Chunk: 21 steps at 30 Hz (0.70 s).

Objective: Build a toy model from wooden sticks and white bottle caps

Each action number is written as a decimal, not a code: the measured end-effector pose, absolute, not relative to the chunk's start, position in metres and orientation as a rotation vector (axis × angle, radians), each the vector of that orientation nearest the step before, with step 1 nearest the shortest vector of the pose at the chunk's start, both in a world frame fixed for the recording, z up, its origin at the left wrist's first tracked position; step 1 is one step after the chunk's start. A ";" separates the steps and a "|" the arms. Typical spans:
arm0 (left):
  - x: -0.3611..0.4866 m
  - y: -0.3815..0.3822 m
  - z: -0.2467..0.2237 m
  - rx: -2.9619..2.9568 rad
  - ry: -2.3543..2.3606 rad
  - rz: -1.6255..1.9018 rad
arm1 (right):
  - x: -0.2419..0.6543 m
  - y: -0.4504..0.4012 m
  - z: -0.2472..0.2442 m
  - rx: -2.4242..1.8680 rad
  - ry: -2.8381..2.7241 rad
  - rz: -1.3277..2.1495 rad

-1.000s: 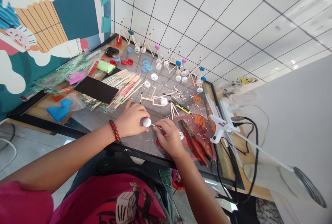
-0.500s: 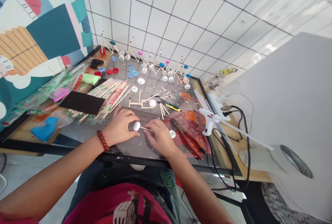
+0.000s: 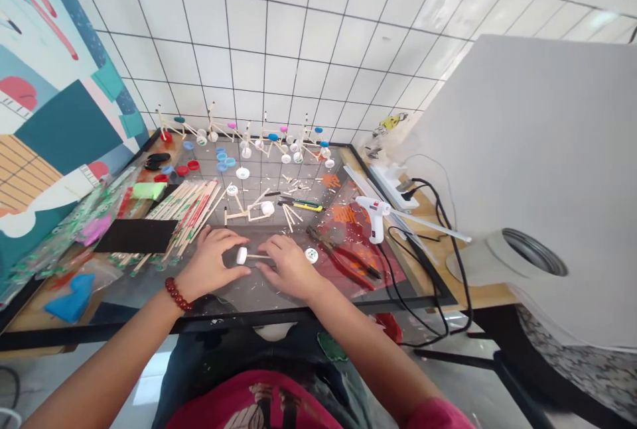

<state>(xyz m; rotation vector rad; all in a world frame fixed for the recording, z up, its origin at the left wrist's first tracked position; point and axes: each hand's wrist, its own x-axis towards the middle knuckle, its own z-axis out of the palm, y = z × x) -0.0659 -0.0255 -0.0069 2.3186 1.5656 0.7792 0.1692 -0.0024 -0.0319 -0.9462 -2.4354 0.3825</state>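
Note:
A white bottle cap (image 3: 241, 256) stands on edge on the glass tabletop, with a thin wooden stick (image 3: 259, 256) running from it toward the right. My left hand (image 3: 212, 263) curves around this cap, thumb and fingers apart. Over the stick rests my right hand (image 3: 288, 266), its thumb and forefinger spread on either side; its other fingers are partly hidden. A second white cap (image 3: 311, 255) shows just beyond that hand; whether the stick reaches it is hidden. Behind the hands lies a stick frame (image 3: 249, 215) with a white cap (image 3: 267, 208) at one end.
Red-handled pliers (image 3: 348, 263) and a white glue gun (image 3: 375, 213) lie to the right, with black cables. A utility knife (image 3: 303, 204) sits behind. Bundled sticks (image 3: 194, 210) and a black sheet (image 3: 137, 235) are left. Several stick-and-cap models (image 3: 273, 137) line the back.
The view has shifted, so the table sits further left in it. My right thumb and forefinger have parted from their pinch on the stick. My left hand stays around the cap.

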 end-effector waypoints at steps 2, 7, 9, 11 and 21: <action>-0.067 -0.024 -0.006 2.264 1.586 0.728 | 0.168 -0.001 -0.031 -0.964 -2.464 0.378; -0.069 -0.019 -0.008 2.135 1.628 0.681 | 0.166 0.001 -0.030 -0.980 -2.503 0.342; -0.070 -0.017 -0.009 2.120 1.628 0.689 | 0.165 0.002 -0.030 -0.979 -2.501 0.327; -0.072 -0.016 -0.011 2.112 1.628 0.690 | 0.163 0.003 -0.031 -0.983 -2.499 0.323; -0.072 -0.019 -0.005 2.137 1.653 0.610 | 0.201 -0.017 -0.005 -0.967 -2.334 0.141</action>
